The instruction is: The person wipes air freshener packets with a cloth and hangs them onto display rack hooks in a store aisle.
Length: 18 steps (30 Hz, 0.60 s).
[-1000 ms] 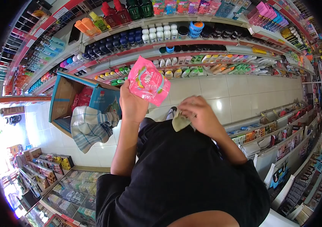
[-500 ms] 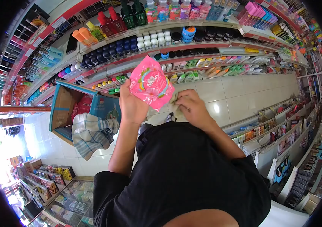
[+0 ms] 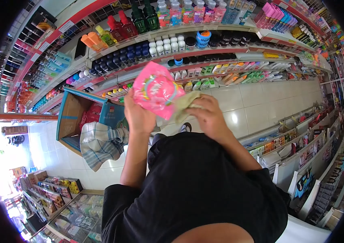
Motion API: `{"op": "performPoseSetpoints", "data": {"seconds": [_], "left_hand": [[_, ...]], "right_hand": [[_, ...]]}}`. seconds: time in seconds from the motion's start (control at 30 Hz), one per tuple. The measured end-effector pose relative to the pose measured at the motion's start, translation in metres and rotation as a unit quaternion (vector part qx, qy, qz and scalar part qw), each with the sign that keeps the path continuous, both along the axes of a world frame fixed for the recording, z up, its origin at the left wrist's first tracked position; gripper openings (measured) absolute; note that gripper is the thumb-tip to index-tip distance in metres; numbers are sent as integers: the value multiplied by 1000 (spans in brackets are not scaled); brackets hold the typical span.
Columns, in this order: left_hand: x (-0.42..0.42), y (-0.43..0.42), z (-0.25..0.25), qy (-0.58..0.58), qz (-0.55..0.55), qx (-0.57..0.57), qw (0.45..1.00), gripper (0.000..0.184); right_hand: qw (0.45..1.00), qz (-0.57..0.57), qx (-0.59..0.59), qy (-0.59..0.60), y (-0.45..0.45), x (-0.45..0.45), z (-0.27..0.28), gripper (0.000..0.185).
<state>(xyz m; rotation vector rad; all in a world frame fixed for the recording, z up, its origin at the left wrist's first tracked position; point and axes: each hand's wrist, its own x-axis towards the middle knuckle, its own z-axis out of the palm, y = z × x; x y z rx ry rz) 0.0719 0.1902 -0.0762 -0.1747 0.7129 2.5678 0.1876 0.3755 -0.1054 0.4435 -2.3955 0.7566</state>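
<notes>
In front of me a shiny pink plastic packet [image 3: 156, 90] with a rainbow print is held up, somewhat blurred. My left hand [image 3: 139, 115] grips it at its lower left edge. A pale green cloth [image 3: 186, 106] is bunched in the closed fingers of my right hand [image 3: 208, 115], and it touches or overlaps the packet's right edge. To the left of my left hand, a checked cloth [image 3: 101, 141] hangs over the rim of an opened blue cardboard box [image 3: 113, 115]. Pink-red packets [image 3: 92, 112] lie inside that box.
Shelves [image 3: 216, 52] across the aisle carry bottles, jars and tubes. Low racks [image 3: 297, 158] of small packaged goods run along my right. A glass display case [image 3: 77, 214] stands at lower left, and pale tiles [image 3: 261, 97] cover the floor.
The packet has tilted and shifted slightly left. My right hand has brought the cloth up against its right side, with more of the cloth showing.
</notes>
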Motion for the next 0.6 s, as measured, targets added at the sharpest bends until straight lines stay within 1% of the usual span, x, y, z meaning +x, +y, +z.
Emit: {"op": "performPoseSetpoints", "data": {"seconds": [0.03, 0.07, 0.1, 0.13, 0.17, 0.2, 0.23, 0.27, 0.3, 0.33, 0.37, 0.4, 0.43, 0.47, 0.53, 0.57, 0.6], "left_hand": [[-5, -7, 7, 8, 19, -5, 1000, 41], [-7, -13, 11, 14, 36, -11, 999, 40], [-9, -17, 9, 21, 57, -35, 998, 39], [-8, -17, 10, 22, 60, -36, 997, 39], [-6, -14, 10, 22, 52, -60, 997, 39], [-2, -10, 12, 23, 44, -83, 995, 38], [4, -3, 15, 19, 8, -90, 996, 41], [12, 4, 19, 19, 6, -89, 996, 41], [23, 12, 24, 29, -36, -239, 970, 42], [28, 16, 27, 39, -79, -382, 920, 43], [29, 17, 16, 40, -82, -381, 920, 43], [31, 17, -4, 48, -89, -190, 976, 44], [30, 19, -12, 55, -93, 7, 994, 45], [28, 17, -12, 58, -96, 8, 994, 45], [21, 11, -4, -42, -33, -96, 994, 47], [13, 10, -4, 0, 12, -19, 1000, 48], [8, 3, -2, 4, 16, -19, 1000, 48]], "right_hand": [[975, -42, -167, -143, 9, 4, -3, 35], [899, -84, -327, -281, 14, 7, -5, 32], [899, -81, -327, -281, 18, 6, -2, 32], [903, -58, -371, -208, 22, 2, 4, 34], [900, -38, -414, -134, 23, 2, 11, 36], [899, -38, -415, -136, 19, 4, 18, 36], [900, 3, -418, -120, 10, 3, 25, 40], [900, 43, -420, -103, 1, 1, 34, 45], [901, 42, -420, -103, -10, -5, 47, 45], [967, 59, -234, -76, -23, -12, 61, 43], [995, 75, -38, -48, -28, -14, 68, 41], [995, 72, -37, -50, -27, -11, 59, 41], [995, 81, -26, -44, -25, -9, 41, 40], [995, 89, -14, -36, -23, -8, 30, 39], [996, 75, -30, -35, -12, 1, 21, 37], [996, 33, -60, -59, -4, 2, 9, 33], [992, -9, -89, -85, 4, 3, -1, 28]]}}
